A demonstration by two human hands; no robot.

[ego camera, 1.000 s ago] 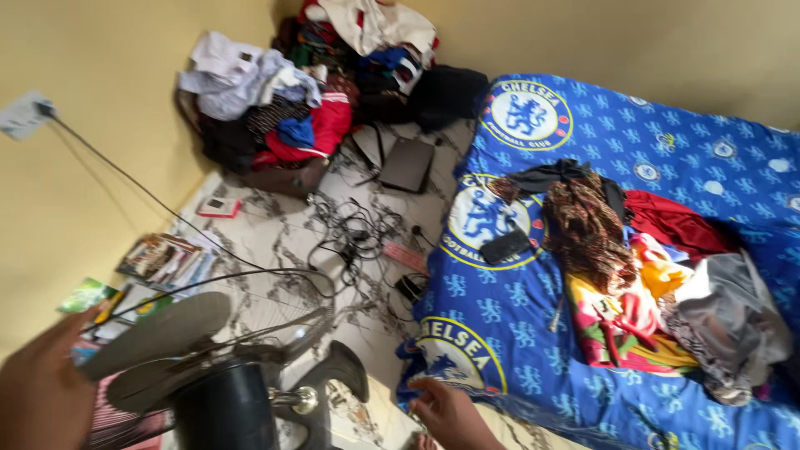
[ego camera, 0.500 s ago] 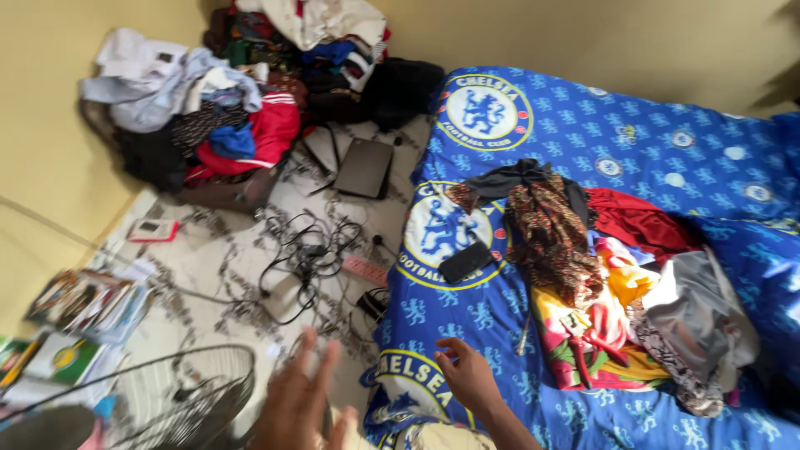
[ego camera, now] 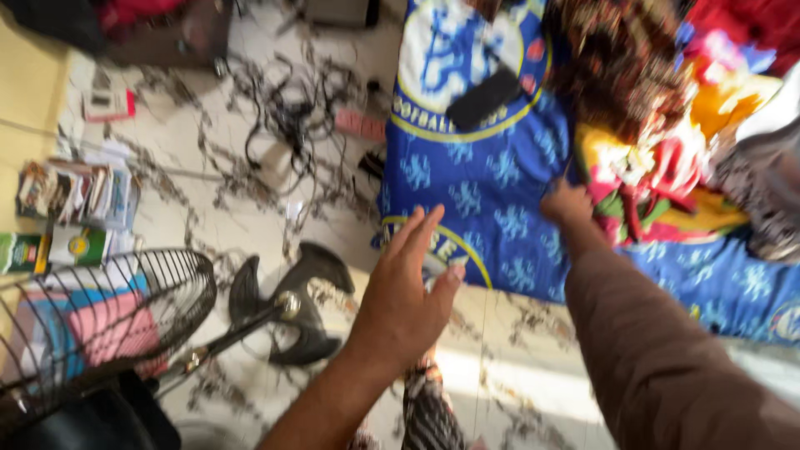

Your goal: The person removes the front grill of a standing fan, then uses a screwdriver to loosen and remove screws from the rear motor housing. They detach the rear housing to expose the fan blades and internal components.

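Now: 2 hands — left hand [ego camera: 406,296] open | right hand [ego camera: 566,202] on 1 blue sheet [ego camera: 492,192] | 1 fan [ego camera: 117,308]

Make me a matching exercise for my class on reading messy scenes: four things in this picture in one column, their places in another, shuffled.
Things:
1. black phone
2. fan blade
3. tangled cables
4. right hand

Places:
A. on the marble floor beside the wire fan guard
B. on the blue bedsheet's round crest
C. at the edge of the colourful clothes
D. on the floor left of the bed

Pairs: 1-B, 2-A, 3-D, 4-C
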